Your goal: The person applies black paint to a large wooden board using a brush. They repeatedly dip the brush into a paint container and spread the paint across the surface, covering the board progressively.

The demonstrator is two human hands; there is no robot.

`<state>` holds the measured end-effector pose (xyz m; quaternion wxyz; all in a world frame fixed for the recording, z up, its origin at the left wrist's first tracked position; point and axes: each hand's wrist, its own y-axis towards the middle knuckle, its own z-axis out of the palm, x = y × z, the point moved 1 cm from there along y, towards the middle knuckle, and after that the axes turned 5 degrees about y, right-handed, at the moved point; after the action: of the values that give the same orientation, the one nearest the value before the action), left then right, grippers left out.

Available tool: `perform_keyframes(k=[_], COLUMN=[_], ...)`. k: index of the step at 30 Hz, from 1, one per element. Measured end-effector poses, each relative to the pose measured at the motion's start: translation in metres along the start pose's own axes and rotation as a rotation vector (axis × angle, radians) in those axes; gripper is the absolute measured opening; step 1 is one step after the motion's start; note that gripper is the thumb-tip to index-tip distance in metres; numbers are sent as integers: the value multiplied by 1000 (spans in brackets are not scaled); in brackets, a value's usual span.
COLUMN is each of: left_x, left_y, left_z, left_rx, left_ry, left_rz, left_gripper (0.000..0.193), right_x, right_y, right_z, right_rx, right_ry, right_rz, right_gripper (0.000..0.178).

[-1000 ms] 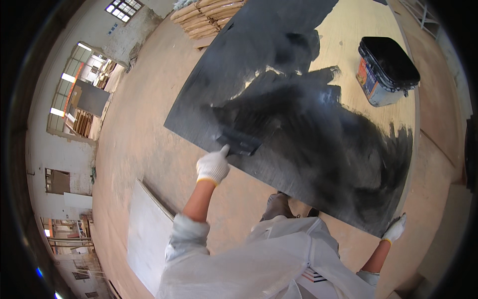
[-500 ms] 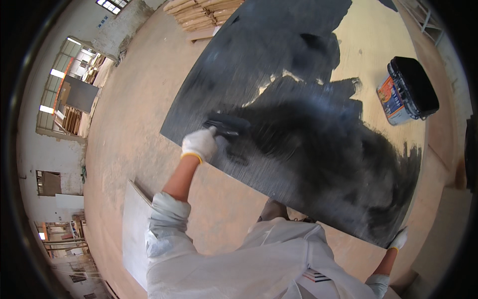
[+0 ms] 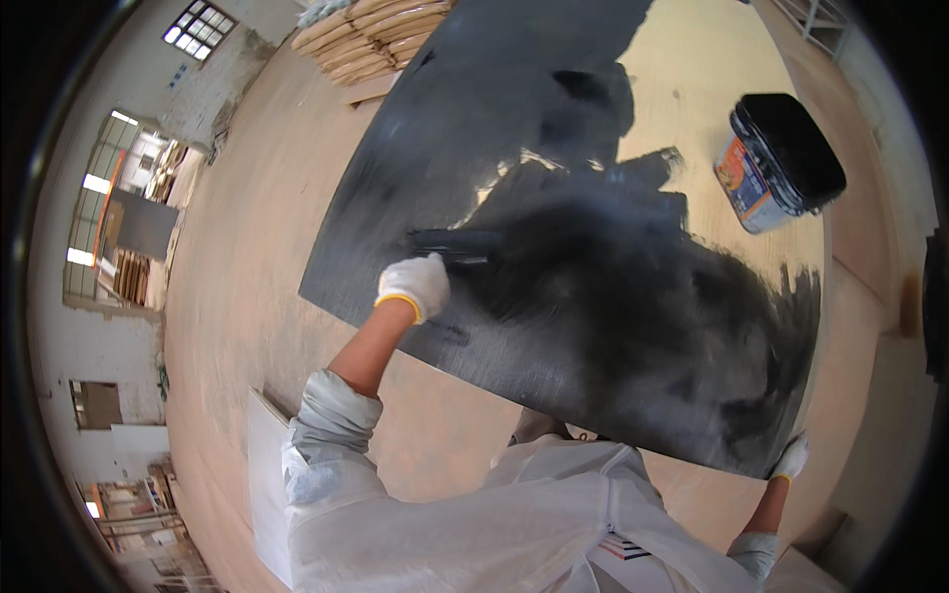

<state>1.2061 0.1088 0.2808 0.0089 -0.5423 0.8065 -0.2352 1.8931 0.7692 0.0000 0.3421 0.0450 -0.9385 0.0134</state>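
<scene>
My left hand [image 3: 417, 285], in a white knit glove with a yellow cuff, is closed round a wide paint brush [image 3: 457, 243] coated in black. The brush lies against a large board [image 3: 381, 212], mostly covered in black paint with streaks. Pale yellow board surface [image 3: 722, 59] shows at the upper right, and a few light gaps show near the middle. My right hand [image 3: 791, 461], gloved too, grips the board's near right corner, its fingers partly hidden. A rectangular paint bucket [image 3: 756, 188] with a black top and a colourful label stands on the unpainted part.
A stack of brown paper-wrapped packs [image 3: 371, 40] stands on the floor beyond the board. A pale sheet [image 3: 265, 474] leans or lies at my left. Farther left, a wall [image 3: 59, 341] has window openings. A metal frame [image 3: 816, 22] is at the far right.
My left hand and the brush have shifted slightly to the right across the board. The view has turned a little, so the board and bucket appear farther left. My right hand stays at the corner.
</scene>
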Motion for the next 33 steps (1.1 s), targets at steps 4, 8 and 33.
perform_keyframes(k=[4, 8, 33], left_x=[9, -19, -135], left_y=[32, 56, -156], left_z=[-14, -17, 91], left_rx=[111, 188, 242], left_ry=[60, 217, -1926], left_rz=[47, 280, 134], left_gripper=[29, 30, 59], right_x=[49, 48, 539], right_y=[-26, -28, -403], right_z=[-3, 6, 136], right_rx=[125, 72, 1038], right_ry=[124, 164, -227], right_rz=[85, 76, -1008], right_gripper=[60, 60, 65])
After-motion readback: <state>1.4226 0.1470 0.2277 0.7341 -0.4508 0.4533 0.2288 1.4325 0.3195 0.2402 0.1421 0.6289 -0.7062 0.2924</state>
